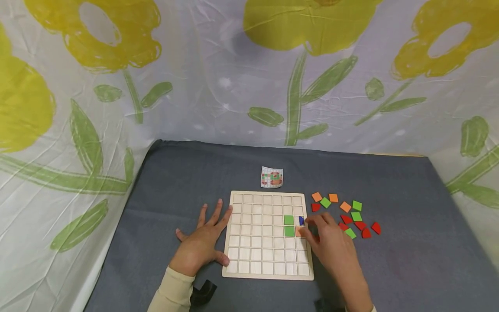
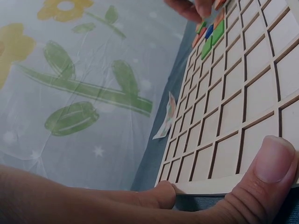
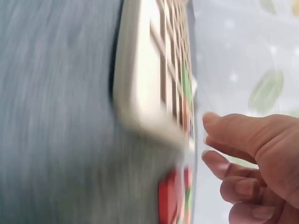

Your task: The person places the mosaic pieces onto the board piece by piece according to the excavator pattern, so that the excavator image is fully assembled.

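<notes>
A wooden grid board (image 1: 269,276) lies on the dark cloth. My left hand (image 1: 199,249) is spread at its left side, thumb (image 2: 273,161) resting on the lower left border and a fingertip touching the edge higher up. On the board's right part sit two green square tiles (image 1: 289,231), a small blue piece (image 1: 301,220) and an orange tile (image 1: 299,232), partly covered by fingers. Over the right edge hovers my right hand (image 1: 335,245), thumb and fingers bent near the blue and orange pieces. In the right wrist view no piece shows between its fingertips.
Right of the board lie loose red rounded pieces (image 1: 376,228), orange squares (image 1: 333,198) and green squares (image 1: 357,206). Behind the board is a small printed card (image 1: 271,177) with a coloured grid pattern. A flowered curtain (image 1: 218,86) hangs around the table.
</notes>
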The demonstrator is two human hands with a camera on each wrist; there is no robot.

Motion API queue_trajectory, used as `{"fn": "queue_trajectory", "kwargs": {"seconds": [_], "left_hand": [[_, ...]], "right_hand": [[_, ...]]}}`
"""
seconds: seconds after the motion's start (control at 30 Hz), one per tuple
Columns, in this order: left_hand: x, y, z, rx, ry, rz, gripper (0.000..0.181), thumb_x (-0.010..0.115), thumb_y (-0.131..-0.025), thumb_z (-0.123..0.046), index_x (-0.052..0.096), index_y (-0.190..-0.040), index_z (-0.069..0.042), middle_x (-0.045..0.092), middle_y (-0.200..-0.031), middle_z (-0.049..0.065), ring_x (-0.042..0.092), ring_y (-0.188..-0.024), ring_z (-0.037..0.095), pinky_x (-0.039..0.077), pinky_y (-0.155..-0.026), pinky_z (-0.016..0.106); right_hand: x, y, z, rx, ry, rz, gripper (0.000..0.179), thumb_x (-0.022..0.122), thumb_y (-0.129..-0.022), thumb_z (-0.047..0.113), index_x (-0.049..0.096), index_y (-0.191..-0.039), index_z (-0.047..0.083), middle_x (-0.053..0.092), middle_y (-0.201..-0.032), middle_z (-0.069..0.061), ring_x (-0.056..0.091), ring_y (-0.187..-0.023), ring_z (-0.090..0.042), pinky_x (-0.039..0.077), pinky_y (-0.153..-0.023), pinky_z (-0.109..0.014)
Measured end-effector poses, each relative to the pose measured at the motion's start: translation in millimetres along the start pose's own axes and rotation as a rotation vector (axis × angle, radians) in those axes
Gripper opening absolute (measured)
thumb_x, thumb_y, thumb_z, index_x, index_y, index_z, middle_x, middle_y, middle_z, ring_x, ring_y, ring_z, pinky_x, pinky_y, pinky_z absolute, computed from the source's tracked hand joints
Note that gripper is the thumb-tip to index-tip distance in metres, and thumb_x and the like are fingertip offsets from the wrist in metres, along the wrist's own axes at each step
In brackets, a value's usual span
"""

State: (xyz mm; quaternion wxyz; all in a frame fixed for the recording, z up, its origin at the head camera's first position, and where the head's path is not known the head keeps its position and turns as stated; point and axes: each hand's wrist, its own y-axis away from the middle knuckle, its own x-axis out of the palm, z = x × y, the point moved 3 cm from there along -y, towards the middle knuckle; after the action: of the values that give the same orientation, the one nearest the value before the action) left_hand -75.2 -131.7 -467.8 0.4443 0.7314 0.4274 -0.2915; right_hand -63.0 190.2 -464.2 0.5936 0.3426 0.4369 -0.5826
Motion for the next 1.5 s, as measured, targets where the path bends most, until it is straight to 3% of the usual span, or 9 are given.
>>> {"fn": "queue_trajectory", "kwargs": {"seconds": [0.13, 0.3, 0.6, 0.8, 1.13, 1.5], "left_hand": [[6.5, -5.1, 5.2, 0.019, -0.005, -0.01, 0.143, 0.1, -0.054, -0.039, 0.017, -0.171, -0.035, -0.001, -0.179, -0.004, -0.008, -0.163, 0.04, 0.001, -0.086, 0.101], [13.4, -9.8, 12.0, 0.036, -0.007, -0.024, 0.148, 0.099, -0.052, -0.044, 0.01, -0.17, -0.042, -0.007, -0.178, -0.009, -0.013, -0.163, 0.037, -0.001, -0.083, 0.102], [-1.5, 0.7, -0.1, 0.001, -0.012, 0.011, 0.141, 0.1, -0.055, -0.036, 0.019, -0.171, -0.03, 0.002, -0.179, 0.001, -0.006, -0.162, 0.043, 0.005, -0.087, 0.101], [3.3, -1.4, 4.9, 0.022, -0.013, -0.012, 0.144, 0.1, -0.055, -0.04, 0.016, -0.171, -0.035, 0.0, -0.179, -0.003, -0.007, -0.163, 0.041, 0.004, -0.085, 0.102], [-3.5, 2.6, -2.9, 0.004, -0.009, 0.005, 0.141, 0.1, -0.055, -0.036, 0.019, -0.171, -0.031, 0.002, -0.179, 0.0, -0.005, -0.163, 0.042, 0.004, -0.088, 0.101], [-1.2, 1.3, -0.9, 0.007, -0.022, 0.002, 0.14, 0.1, -0.057, -0.035, 0.019, -0.171, -0.029, 0.002, -0.179, 0.001, -0.006, -0.162, 0.044, 0.006, -0.088, 0.101]], "right_hand": [[-11, 4.6, -25, 0.093, 0.026, -0.026, 0.028, 0.086, -0.091, 0.027, 0.077, -0.112, 0.012, 0.067, -0.106, -0.008, 0.062, -0.073, -0.02, 0.052, -0.054, -0.04], [-20, 14.9, -51, 0.194, 0.027, -0.014, 0.026, 0.08, -0.096, 0.03, 0.075, -0.116, 0.015, 0.067, -0.111, -0.007, 0.068, -0.084, -0.026, 0.056, -0.061, -0.051], [-29, 28.9, -78, 0.288, 0.02, -0.007, 0.038, 0.078, -0.097, 0.031, 0.069, -0.124, 0.006, 0.067, -0.114, -0.014, 0.07, -0.087, -0.036, 0.056, -0.062, -0.055], [-32, 30.8, -89, 0.367, 0.037, 0.044, 0.042, 0.08, -0.096, 0.035, 0.069, -0.126, 0.007, 0.063, -0.112, -0.012, 0.069, -0.085, -0.038, 0.054, -0.064, -0.057], [-33, 33.0, -92, 0.389, 0.061, 0.068, 0.04, 0.08, -0.095, 0.035, 0.073, -0.124, 0.007, 0.065, -0.113, -0.014, 0.068, -0.091, -0.038, 0.055, -0.068, -0.059], [-30, 29.4, -84, 0.324, 0.046, 0.075, 0.04, 0.08, -0.096, 0.038, 0.073, -0.127, 0.013, 0.067, -0.11, -0.012, 0.068, -0.091, -0.034, 0.055, -0.067, -0.06]]}}
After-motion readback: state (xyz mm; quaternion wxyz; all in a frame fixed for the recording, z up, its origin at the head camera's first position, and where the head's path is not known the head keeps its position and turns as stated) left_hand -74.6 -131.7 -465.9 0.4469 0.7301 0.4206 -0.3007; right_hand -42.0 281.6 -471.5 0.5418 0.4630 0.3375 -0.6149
